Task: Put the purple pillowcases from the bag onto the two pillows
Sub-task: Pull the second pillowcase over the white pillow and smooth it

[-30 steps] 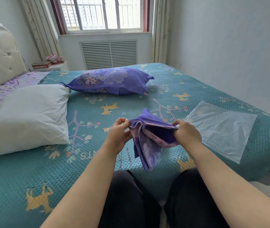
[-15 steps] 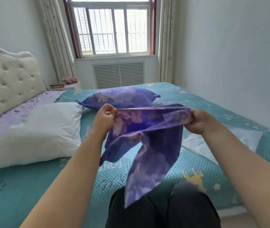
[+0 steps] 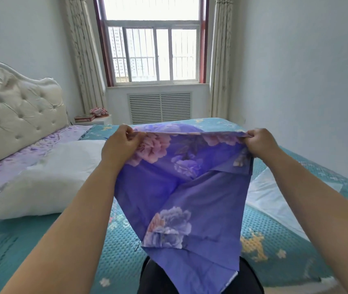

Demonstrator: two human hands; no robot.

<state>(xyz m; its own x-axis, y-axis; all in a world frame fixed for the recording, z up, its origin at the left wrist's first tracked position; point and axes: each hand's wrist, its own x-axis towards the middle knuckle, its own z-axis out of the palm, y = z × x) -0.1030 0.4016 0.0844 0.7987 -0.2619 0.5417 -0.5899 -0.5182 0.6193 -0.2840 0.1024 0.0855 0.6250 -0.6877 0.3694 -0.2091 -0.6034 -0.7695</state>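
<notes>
left hand (image 3: 120, 145): arm stretched forward, raised at 11 o'clock, fingers curled, pinching top-left corner of purple floral fabric pillowcase (image 3: 181, 187)
right hand (image 3: 261, 142): arm stretched forward, at 1 o'clock, fingers clenched on top-right corner
pillowcase: in the air between the hands, over teal patterned bedspread (image 3: 275, 240); top edge taut, running 9 to 3; body hangs toward 6
bare white pillow (image 3: 48, 179): at 9 o'clock
clear plastic bag (image 3: 272, 200): flat at 3 o'clock

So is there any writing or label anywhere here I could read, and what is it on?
None readable.
Bedspread: dark lettering printed near its left edge at, too blurred to read.
Book-like box on the bedside stand: too small to tell.
Purple pillowcase: flowers only, no text.
</notes>
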